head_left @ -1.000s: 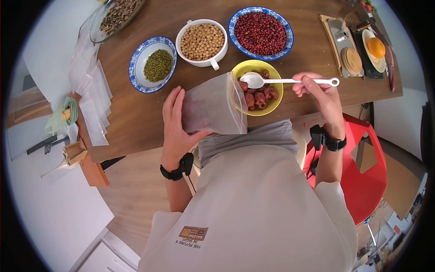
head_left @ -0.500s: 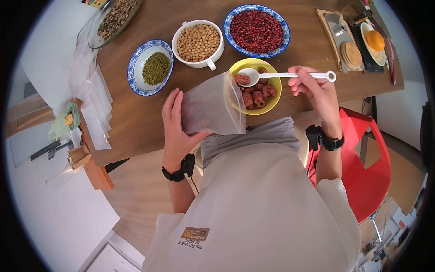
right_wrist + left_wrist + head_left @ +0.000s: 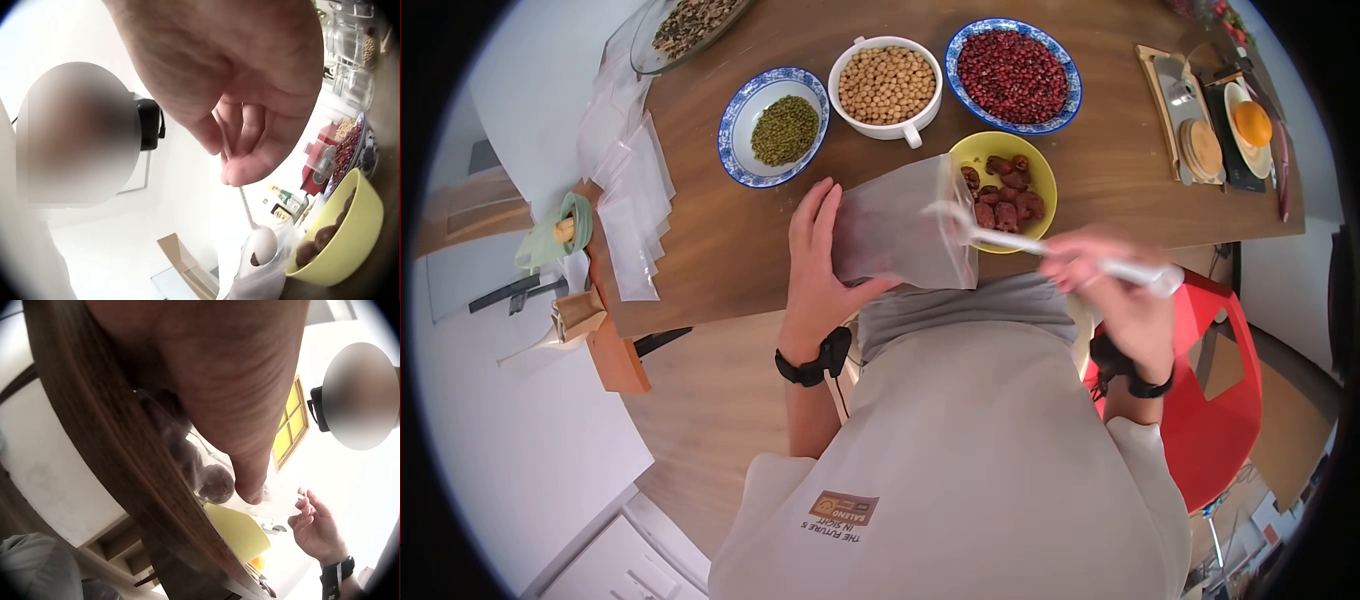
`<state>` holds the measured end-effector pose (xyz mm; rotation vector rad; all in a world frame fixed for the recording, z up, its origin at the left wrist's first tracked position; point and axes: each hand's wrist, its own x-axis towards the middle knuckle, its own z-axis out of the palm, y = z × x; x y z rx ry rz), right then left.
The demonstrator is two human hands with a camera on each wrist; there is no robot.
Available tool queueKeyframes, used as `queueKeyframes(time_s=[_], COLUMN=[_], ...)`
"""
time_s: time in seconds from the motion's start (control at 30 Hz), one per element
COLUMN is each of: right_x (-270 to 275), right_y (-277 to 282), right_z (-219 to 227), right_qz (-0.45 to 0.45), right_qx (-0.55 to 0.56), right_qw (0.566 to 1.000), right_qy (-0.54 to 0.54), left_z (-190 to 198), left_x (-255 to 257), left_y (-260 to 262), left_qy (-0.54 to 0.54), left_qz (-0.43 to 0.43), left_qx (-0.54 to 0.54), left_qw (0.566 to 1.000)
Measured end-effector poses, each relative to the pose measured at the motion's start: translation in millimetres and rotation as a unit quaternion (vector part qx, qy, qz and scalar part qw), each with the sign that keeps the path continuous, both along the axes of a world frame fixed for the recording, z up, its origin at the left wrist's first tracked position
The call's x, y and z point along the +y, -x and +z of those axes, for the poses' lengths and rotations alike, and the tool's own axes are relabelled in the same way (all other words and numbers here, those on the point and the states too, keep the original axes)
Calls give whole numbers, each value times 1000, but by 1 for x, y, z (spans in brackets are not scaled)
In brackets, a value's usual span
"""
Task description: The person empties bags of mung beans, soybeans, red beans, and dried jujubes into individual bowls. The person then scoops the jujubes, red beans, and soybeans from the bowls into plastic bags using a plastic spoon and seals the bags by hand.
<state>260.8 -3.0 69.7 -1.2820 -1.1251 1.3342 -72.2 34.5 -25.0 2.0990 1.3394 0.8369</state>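
My left hand [image 3: 820, 275] holds a clear zip bag [image 3: 900, 225] on its side, thumb along the near edge and fingers along the far one. Dark red dates [image 3: 217, 484] show inside it in the left wrist view. Between thumb and fingers, my right hand [image 3: 1115, 290] pinches the handle of a white plastic spoon [image 3: 265, 242]. The spoon's bowl is at the bag's mouth, with part of a date [image 3: 254, 259] visible at it. More dates lie in the yellow bowl [image 3: 369, 228], whose left rim the bag's mouth overlaps in the head view.
Behind stand a blue-rimmed bowl [image 3: 733, 160] of green beans, a white pot [image 3: 837, 95] of chickpeas and a blue-rimmed bowl [image 3: 1072, 100] of red beans. Flat plastic bags [image 3: 625, 260] lie at the table's left edge. An orange [image 3: 1252, 124] sits on a plate at the right.
The spoon has come out of the yellow bowl and moved left to the bag's mouth, tilting with the right hand. The left hand keeps its hold on the bag.
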Motion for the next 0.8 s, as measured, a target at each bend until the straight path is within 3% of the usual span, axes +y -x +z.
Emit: queueKeyframes(time_s=[0.07, 0.17, 0.23, 0.3, 0.33, 0.37, 0.43, 0.57, 0.67, 0.8], right_x=[5, 3, 3, 1, -4, -6, -7, -2, 3, 7], right_y=[15, 16, 0, -15, -20, -24, -29, -22, -19, -13], right_z=[4, 14, 21, 24, 31, 31, 27, 28, 18, 16], right_qz=[179, 201, 203, 111, 76, 79, 17, 37, 62, 79], right_qx=[-152, -220, -212, -217, -245, -247, -329, -424, -427, -383], right_qw=[953, 928, 932, 936, 943, 942, 916, 875, 866, 888], right_qy=[-192, -224, -214, -253, -210, -211, -229, -232, -254, -243], left_z=[0, -1, 1, 1, 2, 2, 3, 2, 1, 3], left_x=[-1, -1, -1, -1, -1, -1, -1, -1, 0, 0], left_y=[-2, -1, -1, -2, -2, -2, -2, -2, -2, -3], left_qy=[-3, -5, -7, -4, -2, -3, -6, -11, -14, -12], left_qz=[5, 7, 9, 10, 9, 11, 8, 8, 8, 10], left_qx=[-14, -25, -17, -18, -13, -16, 2, 0, -6, -7], left_qw=[1000, 1000, 1000, 1000, 1000, 1000, 1000, 1000, 1000, 1000])
